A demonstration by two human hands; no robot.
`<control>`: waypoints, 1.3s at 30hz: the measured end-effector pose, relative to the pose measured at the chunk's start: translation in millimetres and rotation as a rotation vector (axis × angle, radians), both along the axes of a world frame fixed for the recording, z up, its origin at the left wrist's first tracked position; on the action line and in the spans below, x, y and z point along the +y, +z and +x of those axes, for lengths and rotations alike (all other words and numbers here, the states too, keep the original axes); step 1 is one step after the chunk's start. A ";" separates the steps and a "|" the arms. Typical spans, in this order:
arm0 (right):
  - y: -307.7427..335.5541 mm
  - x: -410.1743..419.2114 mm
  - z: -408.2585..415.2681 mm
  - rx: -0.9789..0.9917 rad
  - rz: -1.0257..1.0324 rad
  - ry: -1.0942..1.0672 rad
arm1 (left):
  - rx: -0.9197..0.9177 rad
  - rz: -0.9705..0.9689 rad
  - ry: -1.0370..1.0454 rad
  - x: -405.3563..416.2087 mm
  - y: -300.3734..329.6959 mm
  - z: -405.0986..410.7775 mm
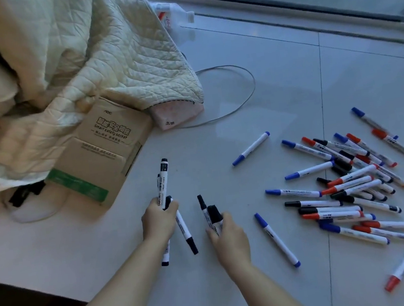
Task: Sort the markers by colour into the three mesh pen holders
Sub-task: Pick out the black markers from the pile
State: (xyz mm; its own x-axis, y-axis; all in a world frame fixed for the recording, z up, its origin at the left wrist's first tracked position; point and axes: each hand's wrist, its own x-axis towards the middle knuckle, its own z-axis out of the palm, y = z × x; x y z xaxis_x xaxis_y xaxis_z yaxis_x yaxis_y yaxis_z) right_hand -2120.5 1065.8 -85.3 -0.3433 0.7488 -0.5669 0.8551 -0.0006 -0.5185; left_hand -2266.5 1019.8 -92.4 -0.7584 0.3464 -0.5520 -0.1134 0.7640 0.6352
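No mesh holder shows in the head view. The left hand (159,220) grips a bunch of black-capped markers (163,181) just right of the cardboard box (108,152). The right hand (228,236), farther right of the box, clasps two more black markers (210,213). The mixed marker pile (349,184) lies well right of the box, apart from both hands

A cream quilted blanket (95,54) spills down over a brown cardboard box (100,150) printed "Smart safety socket". A thin grey cable (251,87) loops across the white tiled surface (272,48). A white plastic bottle (173,19) lies by the window frame (305,8).
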 end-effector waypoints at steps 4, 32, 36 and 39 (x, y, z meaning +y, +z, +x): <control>-5.8 -3.8 -10.0 0.080 0.052 -0.052 | 0.154 -0.025 -0.150 -11.2 -6.5 14.3; -40.9 -21.6 -21.8 0.014 0.322 0.192 | 0.580 -0.110 -0.515 -32.3 -16.8 38.1; -22.0 -14.8 -15.9 0.177 0.273 0.054 | 0.546 -0.091 -0.488 -27.8 -8.4 39.9; -4.4 -4.2 3.3 0.263 0.346 -0.076 | 0.596 -0.067 -0.477 -14.2 3.9 46.7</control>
